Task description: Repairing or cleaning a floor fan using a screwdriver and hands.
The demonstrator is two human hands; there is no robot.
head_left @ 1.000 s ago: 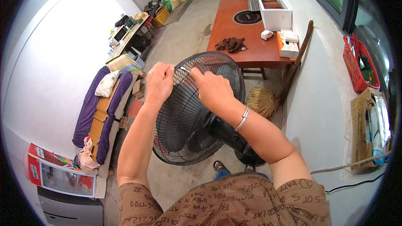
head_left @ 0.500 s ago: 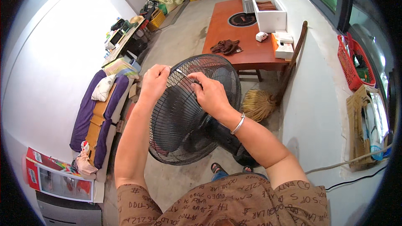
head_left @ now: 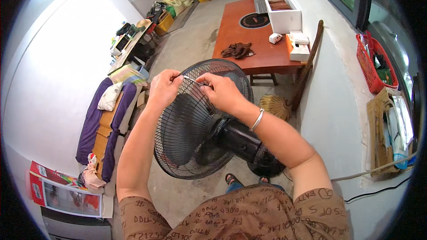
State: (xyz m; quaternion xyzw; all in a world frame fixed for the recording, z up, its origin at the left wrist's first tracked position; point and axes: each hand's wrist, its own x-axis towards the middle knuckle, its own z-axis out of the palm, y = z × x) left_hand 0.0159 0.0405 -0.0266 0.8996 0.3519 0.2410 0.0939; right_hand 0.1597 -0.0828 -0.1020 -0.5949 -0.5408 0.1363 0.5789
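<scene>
A black fan with a wire grille stands before me, its black motor housing facing me and its dark base near my feet. My left hand is closed in a pinch at the upper edge of the grille. A slim, silvery rod-like piece spans the gap between my hands; its exact kind is too small to tell. At its other end the fingers of my right hand are curled and pinched, over the grille. A bangle circles the right wrist. The fingertips are partly hidden.
Beyond the fan is a reddish wooden table with a brown cloth and a white foam box. A straw broom leans by the right wall. A purple-covered seat stands left; a red basket is at right.
The fan's grille has shifted slightly left and down, and its motor housing shows more. The silvery piece lies flatter between my hands. Both hands remain pinched.
</scene>
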